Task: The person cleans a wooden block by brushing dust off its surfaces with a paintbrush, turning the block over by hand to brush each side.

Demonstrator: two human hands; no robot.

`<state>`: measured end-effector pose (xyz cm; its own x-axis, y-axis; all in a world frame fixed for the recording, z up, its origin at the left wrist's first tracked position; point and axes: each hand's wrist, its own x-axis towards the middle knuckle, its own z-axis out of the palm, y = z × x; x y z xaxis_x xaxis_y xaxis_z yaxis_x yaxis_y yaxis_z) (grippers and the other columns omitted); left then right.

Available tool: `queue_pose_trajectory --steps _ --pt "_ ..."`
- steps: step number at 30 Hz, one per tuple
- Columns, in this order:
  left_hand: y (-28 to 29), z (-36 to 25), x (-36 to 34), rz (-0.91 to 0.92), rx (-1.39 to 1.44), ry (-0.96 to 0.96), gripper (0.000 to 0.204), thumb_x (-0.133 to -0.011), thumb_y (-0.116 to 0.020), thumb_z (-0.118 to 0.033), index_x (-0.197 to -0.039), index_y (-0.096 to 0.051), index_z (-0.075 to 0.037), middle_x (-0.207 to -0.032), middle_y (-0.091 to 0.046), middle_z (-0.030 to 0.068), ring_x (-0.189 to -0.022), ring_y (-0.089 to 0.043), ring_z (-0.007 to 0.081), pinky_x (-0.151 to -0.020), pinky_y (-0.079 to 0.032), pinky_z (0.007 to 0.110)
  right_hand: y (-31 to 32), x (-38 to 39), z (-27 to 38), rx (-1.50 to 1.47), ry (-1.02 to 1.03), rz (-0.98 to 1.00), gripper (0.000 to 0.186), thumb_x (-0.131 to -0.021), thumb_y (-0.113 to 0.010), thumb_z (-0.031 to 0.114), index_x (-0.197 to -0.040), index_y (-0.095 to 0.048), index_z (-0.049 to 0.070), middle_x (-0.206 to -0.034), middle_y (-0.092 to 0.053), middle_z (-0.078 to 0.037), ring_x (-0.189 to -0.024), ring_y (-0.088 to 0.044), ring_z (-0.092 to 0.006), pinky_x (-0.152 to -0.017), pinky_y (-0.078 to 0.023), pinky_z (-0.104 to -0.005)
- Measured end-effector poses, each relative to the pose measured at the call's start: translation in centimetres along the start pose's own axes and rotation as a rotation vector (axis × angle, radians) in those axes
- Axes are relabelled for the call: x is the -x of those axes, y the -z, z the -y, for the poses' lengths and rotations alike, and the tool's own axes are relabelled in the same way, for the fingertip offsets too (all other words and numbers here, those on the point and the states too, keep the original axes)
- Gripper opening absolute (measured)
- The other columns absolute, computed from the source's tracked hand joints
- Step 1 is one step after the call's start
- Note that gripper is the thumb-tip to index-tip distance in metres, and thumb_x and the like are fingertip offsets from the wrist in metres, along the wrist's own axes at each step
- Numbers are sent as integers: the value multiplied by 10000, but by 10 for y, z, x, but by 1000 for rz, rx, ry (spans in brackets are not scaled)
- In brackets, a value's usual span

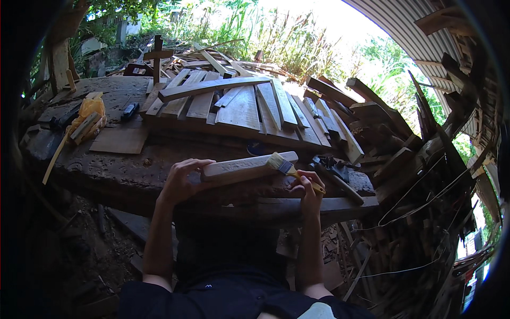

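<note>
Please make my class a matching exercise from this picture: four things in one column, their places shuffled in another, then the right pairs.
Things
1. paintbrush
2. wooden block
3. yellow bag
4. corrugated roof

Places
A. overhead, at the picture's upper right
B. gripped at one end by the left hand
C. on the left part of the workbench
D. held by its handle in the right hand

Right pairs: 1-D, 2-B, 3-C, 4-A

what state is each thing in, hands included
Left hand: closed on wood block
Right hand: closed on brush
Wood block: held at its left end
Brush: bristles against the block
Planks: laid side by side
Top board: lying across the planks
Brown sheet: lying flat
</note>
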<state>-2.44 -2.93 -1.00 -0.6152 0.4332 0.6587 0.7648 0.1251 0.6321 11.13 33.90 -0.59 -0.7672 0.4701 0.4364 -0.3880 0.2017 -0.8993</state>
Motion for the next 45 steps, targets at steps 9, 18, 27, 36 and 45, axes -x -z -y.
queue_pose_trajectory --steps 9,18,27,36,45 --pt "-2 2 0 -28 -35 -78 517 -754 -951 -140 -1233 -767 -76 -1234 -774 125 -1149 -740 305 -991 -600 415 -9 4 8 -43 -31 147 232 -1047 -631 141 -1188 -734 -13 -905 -746 -94 -782 -721 -152 -717 -556 -265" --pt "-1 -1 0 -16 -38 -33 503 -758 -947 -124 -1227 -771 -73 -1215 -776 126 -1144 -742 301 -1006 -596 418 -11 7 8 41 63 -38 158 -990 -629 88 -1080 -721 -4 -798 -659 -28 -647 -610 -91 -598 -486 -255" --pt "-1 1 0 -18 -35 -32 524 -744 -953 -129 -1235 -777 -81 -1197 -781 124 -1128 -745 299 -994 -598 413 -7 7 5 22 9 70 130 -1011 -640 78 -1086 -728 20 -780 -664 -12 -679 -588 -53 -597 -424 -225" --pt "-1 2 1 -11 -34 -32 522 -728 -962 -113 -1217 -783 -81 -1191 -778 128 -1136 -733 295 -984 -595 427 1 8 -6 13 -27 -129 176 -1000 -643 176 -943 -724 30 -706 -586 19 -580 -475 -45 -540 -350 -230" --pt "-1 0 0 -15 -44 -40 510 -729 -960 -139 -1208 -790 -92 -1186 -787 123 -1129 -746 304 -990 -602 427 -1 6 0 -51 -47 -76 275 -1065 -643 272 -974 -741 32 -729 -637 -20 -593 -543 -81 -555 -380 -238"
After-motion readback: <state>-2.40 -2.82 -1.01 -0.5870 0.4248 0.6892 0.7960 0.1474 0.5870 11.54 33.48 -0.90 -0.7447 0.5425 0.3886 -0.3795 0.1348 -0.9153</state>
